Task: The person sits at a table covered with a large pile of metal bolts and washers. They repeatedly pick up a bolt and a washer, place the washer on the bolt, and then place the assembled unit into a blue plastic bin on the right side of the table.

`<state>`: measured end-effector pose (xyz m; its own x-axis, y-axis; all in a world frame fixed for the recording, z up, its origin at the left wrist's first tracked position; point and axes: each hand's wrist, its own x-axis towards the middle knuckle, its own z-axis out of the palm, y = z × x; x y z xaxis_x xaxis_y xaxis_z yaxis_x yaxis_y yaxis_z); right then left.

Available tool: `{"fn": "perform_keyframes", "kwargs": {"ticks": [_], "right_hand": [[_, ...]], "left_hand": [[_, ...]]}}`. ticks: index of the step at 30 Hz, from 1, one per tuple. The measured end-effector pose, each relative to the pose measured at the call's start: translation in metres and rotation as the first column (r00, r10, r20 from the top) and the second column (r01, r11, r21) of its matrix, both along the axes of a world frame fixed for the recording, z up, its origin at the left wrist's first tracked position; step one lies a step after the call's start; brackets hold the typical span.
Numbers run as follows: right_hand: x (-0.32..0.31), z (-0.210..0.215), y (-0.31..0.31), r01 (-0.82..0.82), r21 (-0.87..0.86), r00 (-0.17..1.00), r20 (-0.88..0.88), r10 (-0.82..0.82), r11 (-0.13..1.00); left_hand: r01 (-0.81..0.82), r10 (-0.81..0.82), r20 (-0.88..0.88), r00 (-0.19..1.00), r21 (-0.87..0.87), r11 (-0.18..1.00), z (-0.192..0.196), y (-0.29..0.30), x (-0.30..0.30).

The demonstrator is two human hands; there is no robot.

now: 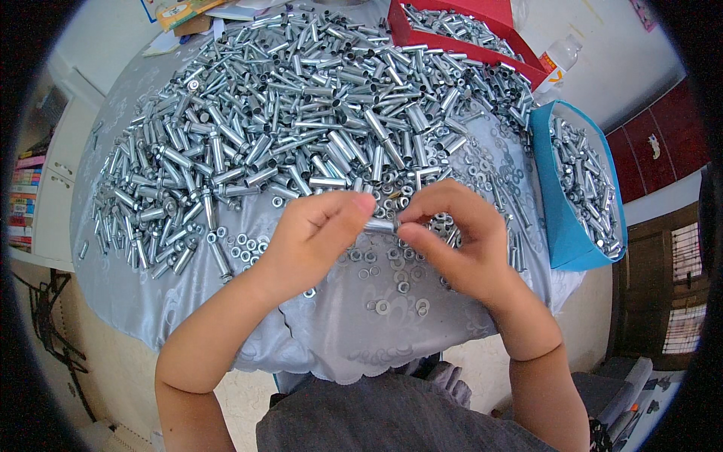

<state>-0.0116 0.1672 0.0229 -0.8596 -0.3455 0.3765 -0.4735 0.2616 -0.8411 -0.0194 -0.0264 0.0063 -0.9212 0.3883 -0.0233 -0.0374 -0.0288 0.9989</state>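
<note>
Above the near part of the table, my left hand is closed around a shiny metal sleeve, which lies nearly level and points to the right. The thumb and forefinger of my right hand pinch its right end, where a small ring-like piece, a nut or washer, partly shows. My fingers hide the rest of the sleeve. Just beneath and beyond my hands lie loose nuts and flat washers. A large heap of metal sleeves and expansion bolts spreads across the table beyond.
A silvery patterned cloth covers the table. At the far right stands a red box of metal parts with a plastic bottle beside it. A blue container of bolts is at the right edge. Long thin bolts lie near it.
</note>
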Motion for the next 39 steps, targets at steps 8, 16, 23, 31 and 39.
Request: {"fn": "perform_keyframes", "kwargs": {"ticks": [8,16,23,31,39], "right_hand": [[0.003,0.008,-0.002,-0.026,0.056,0.999,-0.035,0.028,0.998],[-0.001,-0.013,-0.006,-0.054,0.557,0.938,-0.256,0.234,0.829],[-0.003,-0.014,-0.006,-0.026,0.577,0.938,-0.269,0.220,0.816],[0.005,-0.001,-0.004,0.026,0.075,0.998,0.050,-0.029,0.997],[0.006,0.004,-0.005,0.058,-0.282,0.893,0.444,0.076,0.958]], "left_hand": [[-0.053,0.047,0.047,0.998,0.127,0.990,-0.002,-0.004,-0.002],[-0.169,0.136,0.134,0.982,0.272,0.947,-0.005,-0.002,-0.012],[-0.137,0.107,0.125,0.986,0.261,0.956,-0.006,-0.001,-0.008],[-0.134,0.107,0.146,0.984,0.191,0.972,-0.006,-0.001,-0.007],[-0.059,0.060,-0.011,0.998,0.024,0.998,-0.006,-0.003,-0.006]]}}
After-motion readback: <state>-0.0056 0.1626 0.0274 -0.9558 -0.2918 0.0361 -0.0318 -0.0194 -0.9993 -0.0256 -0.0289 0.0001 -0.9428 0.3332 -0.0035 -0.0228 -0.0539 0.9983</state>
